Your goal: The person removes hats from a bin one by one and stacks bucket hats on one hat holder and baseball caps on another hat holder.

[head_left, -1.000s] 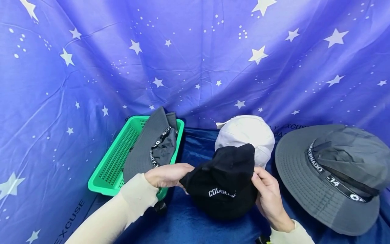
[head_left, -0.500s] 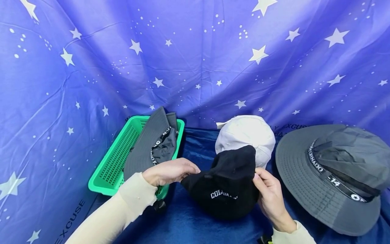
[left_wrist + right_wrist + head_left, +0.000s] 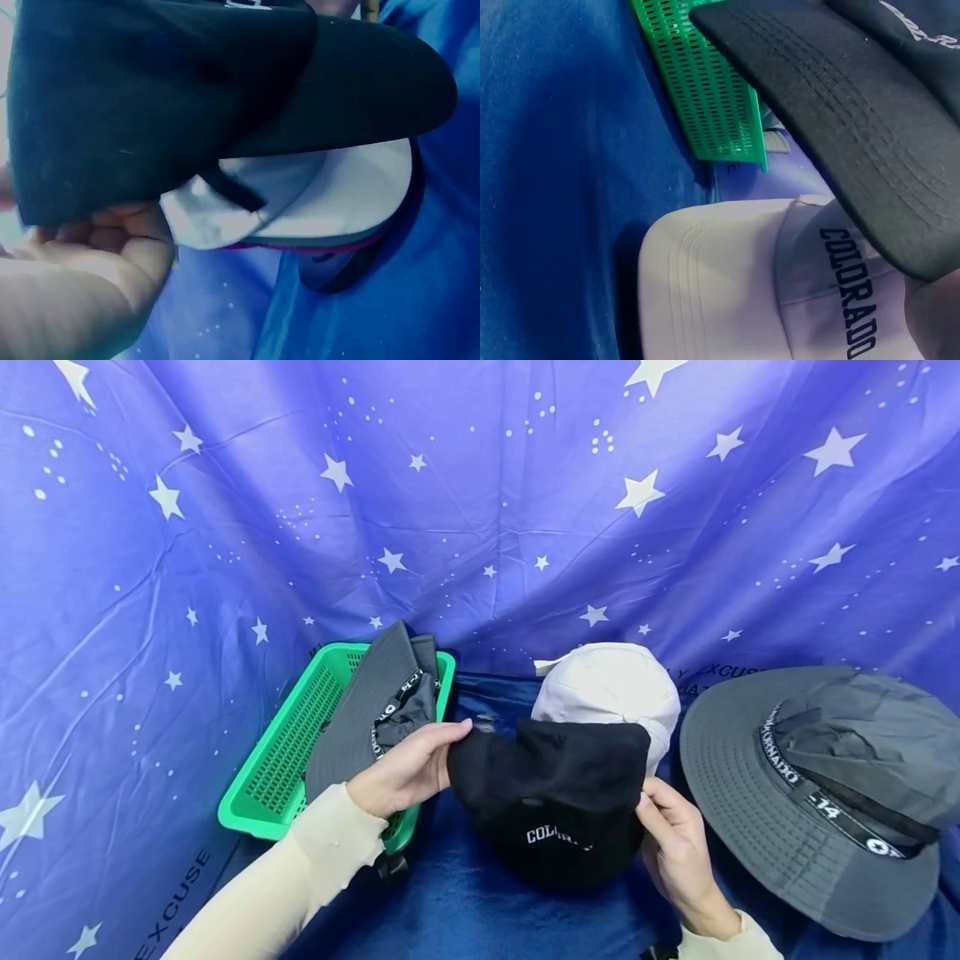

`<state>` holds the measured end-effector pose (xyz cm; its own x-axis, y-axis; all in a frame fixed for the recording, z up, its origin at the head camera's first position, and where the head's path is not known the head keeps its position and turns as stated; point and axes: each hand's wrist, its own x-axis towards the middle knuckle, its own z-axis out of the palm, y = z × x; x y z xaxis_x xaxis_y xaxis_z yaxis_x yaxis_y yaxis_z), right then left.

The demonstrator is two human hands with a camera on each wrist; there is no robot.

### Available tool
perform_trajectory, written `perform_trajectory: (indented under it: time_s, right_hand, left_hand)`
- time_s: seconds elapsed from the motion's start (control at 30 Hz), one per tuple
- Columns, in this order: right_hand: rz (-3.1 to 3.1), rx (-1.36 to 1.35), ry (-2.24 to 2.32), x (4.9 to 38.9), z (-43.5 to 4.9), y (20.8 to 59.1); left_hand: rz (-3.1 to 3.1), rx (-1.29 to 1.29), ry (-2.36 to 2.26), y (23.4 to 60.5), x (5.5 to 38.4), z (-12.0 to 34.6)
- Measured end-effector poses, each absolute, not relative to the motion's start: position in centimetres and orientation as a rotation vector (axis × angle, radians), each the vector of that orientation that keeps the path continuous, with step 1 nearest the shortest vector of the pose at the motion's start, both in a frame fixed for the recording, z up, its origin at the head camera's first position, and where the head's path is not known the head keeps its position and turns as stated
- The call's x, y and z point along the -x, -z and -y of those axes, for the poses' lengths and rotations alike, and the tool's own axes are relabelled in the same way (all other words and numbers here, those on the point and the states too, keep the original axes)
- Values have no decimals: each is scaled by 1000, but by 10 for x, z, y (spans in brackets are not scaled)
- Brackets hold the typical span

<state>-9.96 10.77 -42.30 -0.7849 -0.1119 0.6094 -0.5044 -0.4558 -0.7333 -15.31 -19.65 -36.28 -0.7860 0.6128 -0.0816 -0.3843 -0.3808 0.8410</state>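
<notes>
A black baseball cap [image 3: 551,777] with white lettering hangs between both hands, its crown partly flattened. At the cap's left edge is my left hand [image 3: 408,768]; its curled fingers grip the cloth in the left wrist view, partly hidden by the crown. My right hand [image 3: 678,852] pinches the right side between thumb and fingers. In the right wrist view the black brim [image 3: 832,127] reaches down to that hand at the frame's edge. Just behind the black cap sits a white baseball cap [image 3: 603,685], marked COLORADO. Beneath it, dark and pinkish brim edges [image 3: 337,266] show in the left wrist view.
On the left stands a green perforated basket [image 3: 258,822] with a dark grey brimmed hat [image 3: 352,727] leaning in it. A large grey wide-brimmed hat [image 3: 817,793] lies at the right. Blue cloth [image 3: 465,918] covers the table, and a starry purple curtain [image 3: 480,485] hangs behind.
My left hand has shifted its hold upward along the black cap's left edge. That edge has lifted and the cap's top has spread flatter. My right hand has moved slightly right, still pinching the cap.
</notes>
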Motion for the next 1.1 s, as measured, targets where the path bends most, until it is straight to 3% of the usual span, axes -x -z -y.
perform_trajectory:
  time_s: [0.43,0.6,0.93,1.1]
  right_hand:
    - [1381,-808,-2390,95,-122,433]
    - [1335,-818,-2360,96,-123,428]
    - [1127,-852,-2346,107,-123,390]
    - [1084,-681,-2421,118,-121,356]
  left_hand:
    - [-979,-626,-2416,361,154,194]
    - [-1007,-612,-2413,366,152,185]
    - [-1122,-740,-2350,372,146,168]
    - [-1366,-804,-2360,351,141,150]
